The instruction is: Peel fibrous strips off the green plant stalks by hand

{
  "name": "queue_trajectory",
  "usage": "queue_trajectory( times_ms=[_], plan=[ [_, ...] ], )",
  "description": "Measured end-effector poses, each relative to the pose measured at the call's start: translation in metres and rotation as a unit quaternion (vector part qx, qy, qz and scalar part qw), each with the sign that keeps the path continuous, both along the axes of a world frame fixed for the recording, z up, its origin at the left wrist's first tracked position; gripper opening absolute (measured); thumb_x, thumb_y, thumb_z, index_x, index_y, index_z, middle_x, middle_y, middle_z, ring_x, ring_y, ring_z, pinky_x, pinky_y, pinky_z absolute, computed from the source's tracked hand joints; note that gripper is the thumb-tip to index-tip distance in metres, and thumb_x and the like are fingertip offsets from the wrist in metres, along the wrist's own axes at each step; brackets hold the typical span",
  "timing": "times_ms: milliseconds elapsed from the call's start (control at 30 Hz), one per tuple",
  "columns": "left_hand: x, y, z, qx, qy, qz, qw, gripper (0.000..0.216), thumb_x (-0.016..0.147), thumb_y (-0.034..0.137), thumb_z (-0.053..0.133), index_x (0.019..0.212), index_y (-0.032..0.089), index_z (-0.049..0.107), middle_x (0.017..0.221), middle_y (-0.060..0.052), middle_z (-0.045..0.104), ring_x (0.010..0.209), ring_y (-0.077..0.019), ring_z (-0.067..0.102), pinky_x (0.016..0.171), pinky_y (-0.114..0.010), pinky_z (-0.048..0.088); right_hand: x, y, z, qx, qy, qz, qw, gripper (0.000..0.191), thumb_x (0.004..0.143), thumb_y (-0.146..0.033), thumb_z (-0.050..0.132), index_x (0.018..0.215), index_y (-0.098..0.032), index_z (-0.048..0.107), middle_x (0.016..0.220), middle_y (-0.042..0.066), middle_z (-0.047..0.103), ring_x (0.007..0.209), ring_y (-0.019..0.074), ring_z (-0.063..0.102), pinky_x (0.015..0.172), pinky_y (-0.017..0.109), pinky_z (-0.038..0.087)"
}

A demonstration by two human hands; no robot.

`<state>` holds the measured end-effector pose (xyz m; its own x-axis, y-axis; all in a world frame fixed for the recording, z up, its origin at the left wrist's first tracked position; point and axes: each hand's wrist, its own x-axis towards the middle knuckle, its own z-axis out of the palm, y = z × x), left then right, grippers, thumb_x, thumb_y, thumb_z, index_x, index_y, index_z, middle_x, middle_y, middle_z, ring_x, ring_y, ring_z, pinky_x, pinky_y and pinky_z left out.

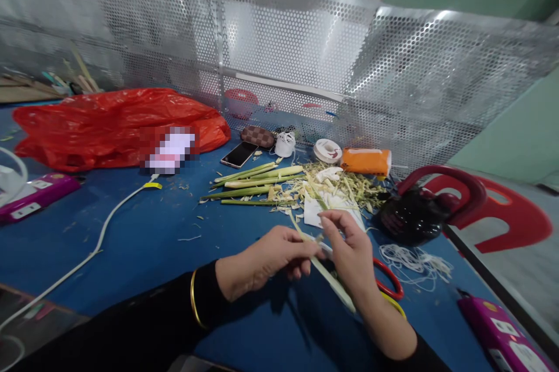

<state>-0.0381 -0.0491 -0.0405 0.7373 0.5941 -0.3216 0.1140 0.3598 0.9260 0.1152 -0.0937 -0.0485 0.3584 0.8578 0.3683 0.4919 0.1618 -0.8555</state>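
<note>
My left hand (275,255) is closed round a long pale green plant stalk (334,286), which slants down to the right beneath my right hand (351,255). The thumb and fingers of my right hand are pinched together close to the left fingertips, on a thin green piece of stalk; its lower end is hidden. Beyond both hands lies a bunch of similar stalks (262,180), next to a heap of shredded peelings (360,191) partly covering white paper (312,213). Scissors with a red handle (396,286) and a yellow handle (395,304) lie partly hidden behind my right forearm.
A black pot with a red handle (410,218) and tangled white string (417,261) are on the right. Behind stand an orange packet (367,160), a spool (327,151) and a dark phone (239,155). A red plastic bag (109,121) and white cable (102,232) lie left.
</note>
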Motion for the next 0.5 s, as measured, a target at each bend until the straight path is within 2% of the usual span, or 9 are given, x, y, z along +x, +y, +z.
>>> queue_trajectory(
  times_ms=[100,233,333,400,500],
  plan=[
    [0.0,0.006,0.001,-0.02,-0.047,0.09,0.995,0.043,0.072,0.05,0.067,0.089,0.011,0.07,0.056,0.002,0.059,0.044,-0.0061,0.047,0.046,-0.018,0.034,0.006,-0.002,0.009,0.011,-0.016,-0.009,1.0,0.024,0.087,-0.04,0.054,0.077,-0.019,0.06,0.077,0.002,0.06,0.077,0.0193,0.054,0.073,0.029,0.04],
    [-0.002,0.011,0.007,-0.043,-0.074,0.132,0.988,0.053,0.076,0.062,0.057,0.087,0.011,0.068,0.059,0.0,0.061,0.047,-0.0076,0.05,0.049,-0.02,0.037,0.004,-0.007,0.012,-0.06,-0.021,0.06,0.996,0.035,0.087,-0.047,0.051,0.067,-0.019,0.056,0.063,-0.001,0.053,0.063,0.0161,0.047,0.059,0.027,0.035],
    [-0.003,0.011,0.009,-0.012,-0.073,0.137,0.988,0.046,0.068,0.052,0.07,0.086,0.01,0.067,0.057,0.002,0.058,0.048,-0.0068,0.048,0.049,-0.019,0.035,-0.001,-0.007,0.006,-0.104,-0.037,0.125,0.986,0.037,0.086,-0.047,0.053,0.062,-0.019,0.053,0.057,-0.002,0.048,0.058,0.0146,0.044,0.056,0.026,0.034],
    [-0.002,0.011,0.008,0.019,-0.063,0.137,0.988,0.042,0.064,0.043,0.076,0.087,0.01,0.067,0.054,0.004,0.055,0.047,-0.0061,0.046,0.048,-0.019,0.033,-0.003,-0.008,0.003,-0.092,-0.055,0.137,0.985,0.036,0.087,-0.043,0.052,0.06,-0.019,0.051,0.058,-0.002,0.049,0.058,0.0144,0.044,0.057,0.026,0.034],
    [0.0,0.011,0.003,0.059,-0.05,0.141,0.987,0.035,0.068,0.044,0.072,0.079,0.012,0.064,0.052,0.005,0.054,0.044,-0.0064,0.045,0.046,-0.019,0.033,-0.007,-0.009,0.001,-0.054,-0.077,0.132,0.987,0.035,0.089,-0.038,0.051,0.059,-0.02,0.049,0.058,-0.002,0.048,0.059,0.0146,0.045,0.058,0.026,0.035]
  ],
)
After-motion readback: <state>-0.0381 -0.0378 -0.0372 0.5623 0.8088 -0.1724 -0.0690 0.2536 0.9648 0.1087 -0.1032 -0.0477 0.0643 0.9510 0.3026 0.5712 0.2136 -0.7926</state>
